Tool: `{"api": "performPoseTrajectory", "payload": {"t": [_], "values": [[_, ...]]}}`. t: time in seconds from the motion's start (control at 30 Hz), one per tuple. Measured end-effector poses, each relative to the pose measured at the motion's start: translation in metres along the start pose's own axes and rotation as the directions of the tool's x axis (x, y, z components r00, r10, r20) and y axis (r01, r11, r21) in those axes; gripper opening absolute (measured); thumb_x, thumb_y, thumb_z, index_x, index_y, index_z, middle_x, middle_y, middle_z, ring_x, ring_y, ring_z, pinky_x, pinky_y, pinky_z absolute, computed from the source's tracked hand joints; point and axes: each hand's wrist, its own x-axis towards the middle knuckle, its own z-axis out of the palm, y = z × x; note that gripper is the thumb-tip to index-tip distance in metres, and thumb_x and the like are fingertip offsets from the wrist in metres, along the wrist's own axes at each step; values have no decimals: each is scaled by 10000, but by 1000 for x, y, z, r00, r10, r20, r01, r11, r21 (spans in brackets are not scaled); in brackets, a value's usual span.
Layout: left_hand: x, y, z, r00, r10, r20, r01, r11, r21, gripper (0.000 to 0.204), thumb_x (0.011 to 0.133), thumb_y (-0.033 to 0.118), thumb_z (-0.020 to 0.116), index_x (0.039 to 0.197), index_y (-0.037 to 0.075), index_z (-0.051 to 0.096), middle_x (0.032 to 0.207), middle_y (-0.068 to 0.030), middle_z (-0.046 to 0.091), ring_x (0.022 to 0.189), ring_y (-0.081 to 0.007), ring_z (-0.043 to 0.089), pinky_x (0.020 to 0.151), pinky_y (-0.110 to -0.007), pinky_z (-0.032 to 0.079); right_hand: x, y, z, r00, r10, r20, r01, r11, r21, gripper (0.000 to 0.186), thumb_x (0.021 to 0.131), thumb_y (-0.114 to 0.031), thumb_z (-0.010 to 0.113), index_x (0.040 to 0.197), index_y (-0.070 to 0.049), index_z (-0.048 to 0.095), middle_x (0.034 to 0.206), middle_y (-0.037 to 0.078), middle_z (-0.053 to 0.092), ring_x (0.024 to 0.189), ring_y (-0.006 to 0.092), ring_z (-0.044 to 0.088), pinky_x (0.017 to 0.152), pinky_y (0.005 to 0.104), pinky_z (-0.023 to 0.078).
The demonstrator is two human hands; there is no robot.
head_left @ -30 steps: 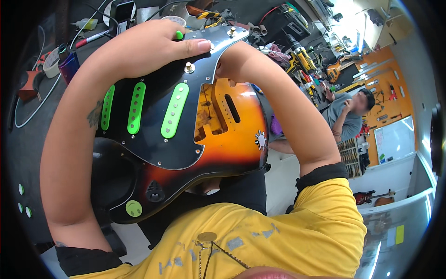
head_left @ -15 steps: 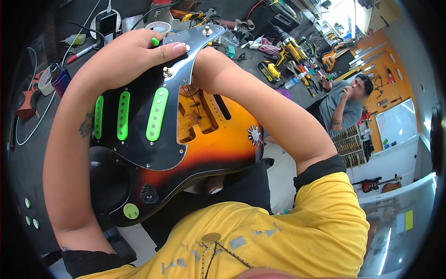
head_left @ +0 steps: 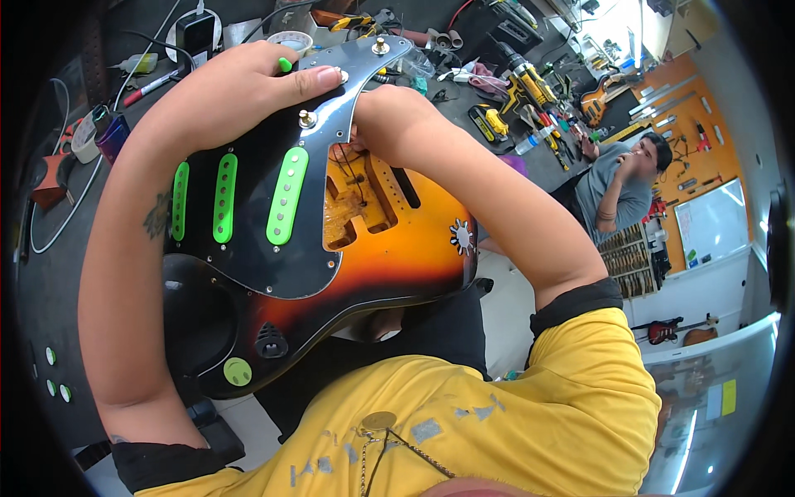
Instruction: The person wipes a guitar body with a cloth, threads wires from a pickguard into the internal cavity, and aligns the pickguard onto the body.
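A black guitar pickguard (head_left: pixel 257 269) with three green pickups (head_left: pixel 287 195) is lifted and tilted over a sunburst electric guitar body (head_left: pixel 422 248). My left hand (head_left: pixel 269 79) grips the pickguard's upper part, its thumb lying on the face by a control shaft. Two more metal control shafts (head_left: pixel 307 119) stick up from the pickguard, and a green switch tip (head_left: pixel 285 65) shows by my left fingers. My right hand (head_left: pixel 385 103) reaches behind the pickguard's right edge, which hides most of its fingers. Beside it the routed wooden cavity (head_left: pixel 360 203) lies exposed, with a thin dark wire inside.
A yellow-black cordless drill (head_left: pixel 530 79), a battery (head_left: pixel 489 123) and a small bottle (head_left: pixel 530 142) lie on the dark bench at the right. Tape rolls (head_left: pixel 85 141) and cables sit at the left. A person in grey (head_left: pixel 617 186) is beyond the bench.
The pickguard's upper end has risen slightly and shifted right, with both hands moving along. The whole view has also shifted a little. My left grip looks the same.
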Motion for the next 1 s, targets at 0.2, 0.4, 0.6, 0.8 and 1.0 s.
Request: {"api": "performPoseTrajectory", "payload": {"t": [0.2,0.4,0.6,0.8,1.0], "values": [[-3,2,0,1000,-2,-17,2,1000,16,595,1087,571,639,1024,-12,742,797,-28,660,729,-86,601,697,-294,489,1,16,-10,979,132,-156,-101,976,191,255,950,-241,768,1149,-81,777,1056,166,796,1045,361,769,922,468,607],[-3,-3,2,1000,10,-25,-11,1000,-22,610,1085,590,630,1018,-7,737,821,-36,677,736,-88,625,702,-295,491,9,-6,-4,984,159,84,-166,982,88,309,945,-329,796,1122,-78,836,1099,175,807,1086,336,774,951,444,615],[-3,2,0,1000,-11,-24,12,998,57,621,1083,599,625,1028,-9,740,821,-39,672,737,-91,627,714,-301,502,7,-2,1,984,111,139,-118,992,40,275,950,-289,790,1130,-86,836,1113,162,810,1090,334,775,933,446,619],[-4,-1,1,999,0,-37,0,1000,8,605,1085,578,637,1010,-14,734,796,-24,639,719,-88,595,700,-307,485,9,-10,-7,981,116,153,-118,993,3,243,948,-265,787,1138,-124,841,1122,137,812,1093,325,773,933,441,616],[-2,2,-3,1000,-13,1,13,1000,-22,574,1094,543,644,1025,-19,737,810,-11,631,747,-87,560,704,-295,475,15,-2,-4,989,98,111,-102,994,33,266,936,-280,796,1148,-124,832,1127,133,810,1098,312,771,945,438,613]]}}
